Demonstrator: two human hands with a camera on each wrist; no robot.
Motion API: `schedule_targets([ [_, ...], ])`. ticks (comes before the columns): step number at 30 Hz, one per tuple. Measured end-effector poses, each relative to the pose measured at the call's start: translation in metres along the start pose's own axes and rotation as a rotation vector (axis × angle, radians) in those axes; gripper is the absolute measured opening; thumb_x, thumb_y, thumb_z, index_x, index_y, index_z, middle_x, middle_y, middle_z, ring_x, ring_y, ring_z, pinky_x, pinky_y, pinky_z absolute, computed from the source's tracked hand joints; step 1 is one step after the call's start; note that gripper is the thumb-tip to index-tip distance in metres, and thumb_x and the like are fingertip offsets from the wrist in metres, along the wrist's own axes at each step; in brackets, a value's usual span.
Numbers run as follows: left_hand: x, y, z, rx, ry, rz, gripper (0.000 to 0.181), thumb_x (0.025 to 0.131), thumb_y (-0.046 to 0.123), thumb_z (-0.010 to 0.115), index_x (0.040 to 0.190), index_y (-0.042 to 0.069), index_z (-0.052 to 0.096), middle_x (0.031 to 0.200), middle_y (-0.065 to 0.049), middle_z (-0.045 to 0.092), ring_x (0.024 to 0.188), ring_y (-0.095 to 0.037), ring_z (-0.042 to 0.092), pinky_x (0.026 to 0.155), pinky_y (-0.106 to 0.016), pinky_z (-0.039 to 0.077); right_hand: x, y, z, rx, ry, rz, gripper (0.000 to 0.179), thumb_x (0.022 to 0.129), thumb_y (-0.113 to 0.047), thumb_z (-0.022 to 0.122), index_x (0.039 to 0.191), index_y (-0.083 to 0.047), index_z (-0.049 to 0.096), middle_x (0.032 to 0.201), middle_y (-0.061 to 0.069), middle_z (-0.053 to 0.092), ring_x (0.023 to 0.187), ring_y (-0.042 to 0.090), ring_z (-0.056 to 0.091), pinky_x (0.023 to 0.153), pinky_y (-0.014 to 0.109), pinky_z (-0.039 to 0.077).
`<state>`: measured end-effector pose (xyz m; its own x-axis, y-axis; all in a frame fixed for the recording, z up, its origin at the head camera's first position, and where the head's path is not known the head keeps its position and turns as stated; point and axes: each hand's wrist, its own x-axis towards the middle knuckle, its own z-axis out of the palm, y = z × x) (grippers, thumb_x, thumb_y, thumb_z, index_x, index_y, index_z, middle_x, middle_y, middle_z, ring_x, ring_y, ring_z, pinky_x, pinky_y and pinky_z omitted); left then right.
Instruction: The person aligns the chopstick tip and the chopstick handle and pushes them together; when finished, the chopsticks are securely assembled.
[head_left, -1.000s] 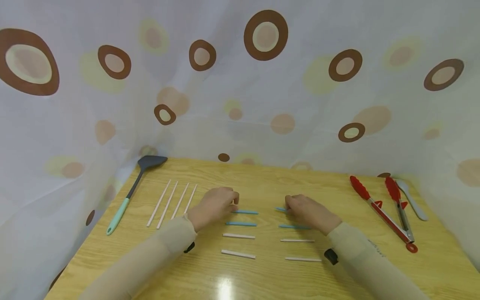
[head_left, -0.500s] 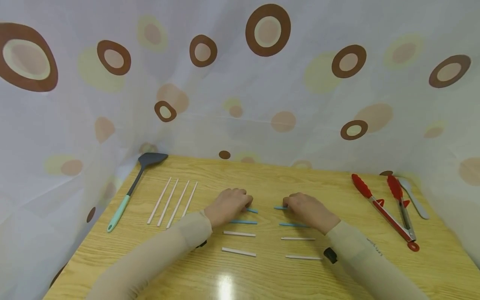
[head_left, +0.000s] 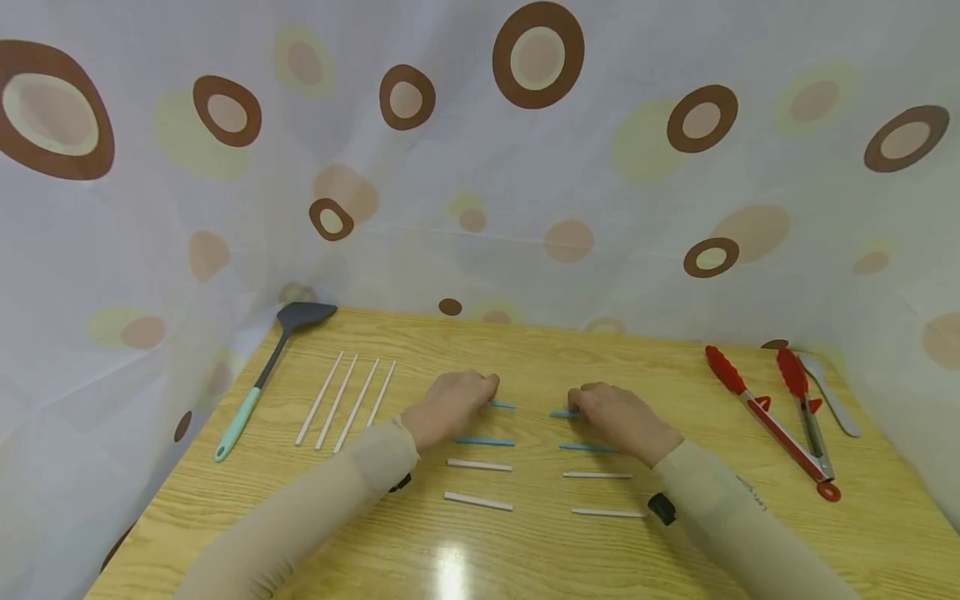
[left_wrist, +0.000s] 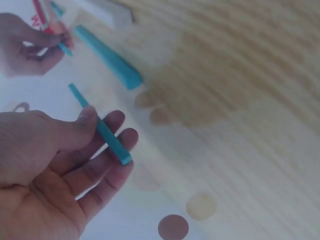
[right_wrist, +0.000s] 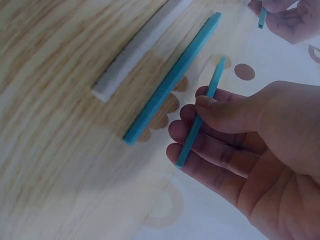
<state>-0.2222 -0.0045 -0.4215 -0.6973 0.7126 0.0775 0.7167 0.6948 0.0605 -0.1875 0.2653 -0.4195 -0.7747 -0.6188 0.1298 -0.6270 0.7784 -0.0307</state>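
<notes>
My left hand [head_left: 450, 408] pinches a short, square-sided blue stick [left_wrist: 111, 137] between thumb and fingers. In the left wrist view the stick lies across the fingers, both ends showing. Opposite it, my right hand [head_left: 618, 421] grips a similar blue stick [right_wrist: 193, 135], thumb on top and fingertips along the underside. Below each hand in the head view lies one more blue stick, a left one [head_left: 487, 442] and a right one [head_left: 585, 447]. Nearer me are two white sticks per side, among them a left one [head_left: 478, 501] and a right one [head_left: 607, 512].
Several long white sticks [head_left: 352, 408] lie slanted at the left, beside a spatula [head_left: 277, 358] with a mint handle. At the right are two red-tipped tongs [head_left: 772, 425] and a pale grey spoon-like utensil [head_left: 828, 396]. A patterned curtain [head_left: 480, 167] surrounds the wooden table [head_left: 390, 550].
The left hand has moved right onto the far left blue stick, taken hold of it and raised it. The right hand stays almost in place with its stick.
</notes>
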Motion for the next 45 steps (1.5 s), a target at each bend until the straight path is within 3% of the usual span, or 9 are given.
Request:
schedule_targets([
  [4, 0.000, -0.002, -0.005, -0.026, -0.004, -0.019, 0.028, 0.092, 0.005, 0.070, 0.118, 0.012, 0.063, 0.101, -0.001, 0.070, 0.086, -0.014, 0.066, 0.063, -0.023, 0.052, 0.000, 0.001, -0.003, 0.036, 0.016, 0.002, 0.017, 0.085, 0.006, 0.074, 0.090, -0.007, 0.064, 0.082, 0.004, 0.062, 0.072, 0.019, 0.063, 0.061, 0.028, 0.053],
  [7, 0.000, -0.002, -0.009, -0.023, 0.013, -0.010, 0.035, 0.090, 0.007, 0.073, 0.124, 0.015, 0.065, 0.108, -0.001, 0.068, 0.091, -0.014, 0.067, 0.066, -0.022, 0.054, 0.002, -0.001, -0.005, 0.071, 0.055, -0.015, 0.019, 0.084, 0.007, 0.074, 0.094, -0.007, 0.066, 0.085, 0.004, 0.064, 0.075, 0.019, 0.064, 0.063, 0.029, 0.054],
  [13, 0.001, 0.003, -0.018, -0.029, 0.066, 0.008, 0.024, 0.093, 0.013, 0.071, 0.116, 0.020, 0.070, 0.095, 0.002, 0.063, 0.079, -0.011, 0.063, 0.056, -0.017, 0.047, 0.008, -0.010, -0.016, 0.125, 0.155, -0.045, 0.023, 0.082, 0.005, 0.077, 0.097, -0.012, 0.069, 0.082, -0.002, 0.062, 0.071, 0.014, 0.063, 0.061, 0.028, 0.053],
  [18, 0.000, 0.007, -0.026, -0.059, 0.103, 0.020, 0.021, 0.094, 0.015, 0.070, 0.114, 0.021, 0.070, 0.091, 0.004, 0.061, 0.074, -0.009, 0.061, 0.053, -0.016, 0.044, 0.010, -0.017, -0.024, 0.103, 0.222, -0.062, 0.023, 0.083, 0.003, 0.078, 0.096, -0.013, 0.068, 0.082, -0.004, 0.060, 0.066, 0.011, 0.060, 0.057, 0.025, 0.051],
  [31, -0.001, 0.015, -0.031, -0.056, 0.112, 0.032, 0.018, 0.096, 0.017, 0.067, 0.113, 0.021, 0.071, 0.088, 0.004, 0.059, 0.071, -0.007, 0.059, 0.049, -0.014, 0.041, 0.013, -0.023, -0.028, 0.114, 0.234, -0.073, 0.020, 0.087, 0.002, 0.074, 0.102, -0.010, 0.068, 0.089, 0.000, 0.064, 0.071, 0.014, 0.063, 0.061, 0.027, 0.052],
  [38, -0.001, 0.014, -0.031, 0.026, 0.156, 0.069, 0.019, 0.093, 0.013, 0.071, 0.110, 0.020, 0.074, 0.091, 0.004, 0.060, 0.079, -0.009, 0.059, 0.051, -0.013, 0.040, 0.015, -0.025, -0.028, 0.076, 0.255, -0.058, 0.011, 0.088, -0.001, 0.073, 0.098, -0.007, 0.073, 0.086, 0.000, 0.063, 0.071, 0.015, 0.063, 0.062, 0.027, 0.053],
  [45, -0.001, 0.013, -0.033, 0.042, 0.236, 0.147, 0.017, 0.091, 0.007, 0.072, 0.105, 0.017, 0.076, 0.085, 0.002, 0.057, 0.074, -0.010, 0.057, 0.053, -0.015, 0.042, 0.017, -0.026, -0.031, 0.035, 0.288, -0.064, 0.008, 0.086, -0.004, 0.076, 0.094, -0.006, 0.075, 0.083, 0.000, 0.062, 0.069, 0.015, 0.063, 0.060, 0.027, 0.053],
])
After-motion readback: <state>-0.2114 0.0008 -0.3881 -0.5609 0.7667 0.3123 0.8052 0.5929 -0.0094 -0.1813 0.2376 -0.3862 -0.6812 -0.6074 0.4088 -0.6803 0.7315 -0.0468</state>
